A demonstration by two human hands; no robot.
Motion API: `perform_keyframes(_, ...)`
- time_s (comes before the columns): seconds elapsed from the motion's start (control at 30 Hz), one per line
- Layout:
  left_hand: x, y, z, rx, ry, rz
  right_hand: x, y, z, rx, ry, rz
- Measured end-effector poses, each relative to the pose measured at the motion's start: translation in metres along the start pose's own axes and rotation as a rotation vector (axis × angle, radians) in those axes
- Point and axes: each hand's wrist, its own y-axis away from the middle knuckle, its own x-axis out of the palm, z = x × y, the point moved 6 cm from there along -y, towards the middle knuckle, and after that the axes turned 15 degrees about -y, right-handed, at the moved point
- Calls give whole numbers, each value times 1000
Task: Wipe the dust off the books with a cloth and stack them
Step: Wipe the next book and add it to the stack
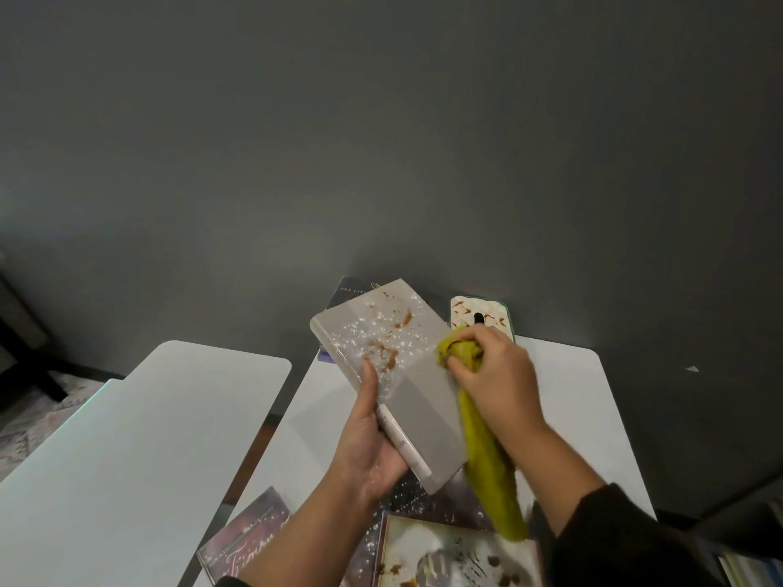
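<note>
1. Nearest me, dusty books (455,557) waited on the table (593,400).
2. My left hand (368,442) gripped the grey book (402,374), tilted up for wiping.
3. My right hand (495,374) clutched the yellow cloth (487,459) against its cover's right edge.
4. Farther back lay another soiled book (481,313).

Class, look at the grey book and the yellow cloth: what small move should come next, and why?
Probably sweep the yellow cloth leftward across the grey book. The right hand holds it bunched at the cover's right edge, and brown smudges and white specks lie beside it, while the left hand steadies the book.
</note>
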Motion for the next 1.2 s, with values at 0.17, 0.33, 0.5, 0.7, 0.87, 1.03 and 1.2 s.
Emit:
perform_keyframes(0.17, 0, 1, -3, 31, 5, 7, 15, 20, 16, -76, 25, 36)
perform_keyframes(0.33, -3, 3, -1, 4, 95, 25, 43, 49, 38, -223, -4, 174)
perform_keyframes(0.5, -7, 6, 1, -5, -37, -18, 11, -5, -2, -14, -12, 8)
perform_keyframes(0.7, -7, 8, -1, 3, -31, 2, 20, 12, 14, -48, -5, 22)
perform_keyframes(0.87, -8, 8, -5, -10, 49, 25, 53, 63, 50, -284, 36, 196)
perform_keyframes(1.03, -4, 8, -5, -5, 11, 26, 32, 11, 18, -125, -20, 89)
perform_keyframes(1.2, -4, 11, 2, -59, -47, 19, 13, -10, -10, 25, 52, -30)
